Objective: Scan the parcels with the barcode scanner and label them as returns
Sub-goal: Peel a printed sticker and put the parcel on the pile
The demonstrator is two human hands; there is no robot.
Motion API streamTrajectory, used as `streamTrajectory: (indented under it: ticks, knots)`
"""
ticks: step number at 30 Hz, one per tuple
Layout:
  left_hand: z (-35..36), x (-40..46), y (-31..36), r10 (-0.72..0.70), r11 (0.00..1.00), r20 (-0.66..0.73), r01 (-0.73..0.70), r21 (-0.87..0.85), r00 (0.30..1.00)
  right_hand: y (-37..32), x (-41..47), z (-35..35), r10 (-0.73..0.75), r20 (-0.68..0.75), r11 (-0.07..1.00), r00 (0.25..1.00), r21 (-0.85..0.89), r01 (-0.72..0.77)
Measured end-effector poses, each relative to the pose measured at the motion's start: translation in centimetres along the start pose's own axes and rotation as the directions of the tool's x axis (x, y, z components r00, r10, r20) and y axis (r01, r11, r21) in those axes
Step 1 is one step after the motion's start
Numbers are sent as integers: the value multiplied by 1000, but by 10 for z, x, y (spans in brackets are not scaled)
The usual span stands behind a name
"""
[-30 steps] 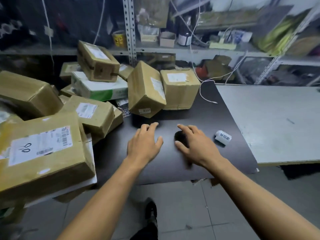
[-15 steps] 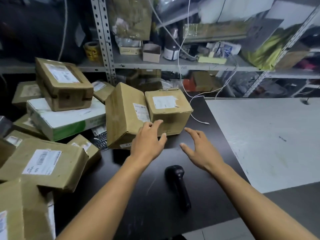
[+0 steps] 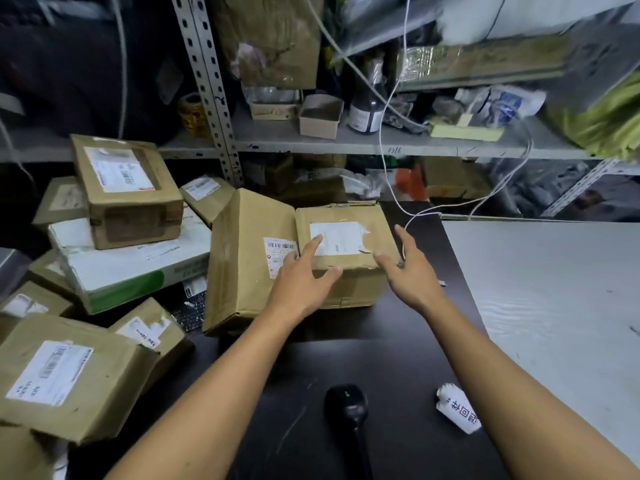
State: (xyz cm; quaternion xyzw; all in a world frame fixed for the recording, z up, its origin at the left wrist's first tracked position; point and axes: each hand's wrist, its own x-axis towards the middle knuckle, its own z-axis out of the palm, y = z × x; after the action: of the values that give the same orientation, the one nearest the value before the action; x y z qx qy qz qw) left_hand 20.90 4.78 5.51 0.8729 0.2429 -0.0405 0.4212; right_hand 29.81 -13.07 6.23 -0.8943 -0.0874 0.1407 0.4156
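A brown cardboard parcel (image 3: 346, 282) with a torn white label stands at the back of the black table (image 3: 398, 341). My left hand (image 3: 304, 275) lies over its front top edge, fingers spread and straight. My right hand (image 3: 405, 265) is open at the parcel's right side, fingers beside its corner. A taller parcel (image 3: 242, 258) leans against its left side. The black barcode scanner (image 3: 348, 407) lies on the table near me, between my forearms. A white roll of return labels (image 3: 457, 408) lies to its right.
Several taped parcels (image 3: 69, 375) are heaped on the left, with a white and green box (image 3: 138, 265) under one of them. A metal shelf (image 3: 346, 143) with clutter and white cables runs behind. A grey table (image 3: 554, 289) adjoins on the right.
Both hands left the scanner and reached forward to the parcel at the back of the table. The view tilted up and moved closer to the shelf.
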Motion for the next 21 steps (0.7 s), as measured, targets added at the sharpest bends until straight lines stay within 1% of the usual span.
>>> streamTrajectory:
  ticks: [3, 5, 6, 10, 13, 15, 21]
  knots:
    - [8, 12, 4, -55, 991, 24, 57, -118, 998, 6, 15, 1, 36, 68, 997, 997, 65, -41]
    - [12, 14, 6, -75, 986, 10, 76, -146, 997, 10, 15, 5, 53, 130, 994, 990, 93, -65]
    - [14, 14, 8, -84, 986, -10, 81, -145, 996, 12, 14, 7, 50, 136, 994, 989, 89, -62]
    - [17, 0, 17, -93, 977, -74, 77, -198, 993, 13, -3, 6, 39, 52, 990, 998, 132, -46]
    - [16, -20, 25, -11, 970, -121, -18, -241, 993, 11, -28, -7, 14, -19, 979, 1000, 206, -10]
    - [14, -37, 29, 39, 960, -147, -77, -268, 988, 10, -49, -15, 2, -57, 975, 998, 222, 11]
    - [18, -94, 19, 121, 924, -178, -176, -338, 976, 5, -121, -18, -20, -138, 968, 990, 246, 54]
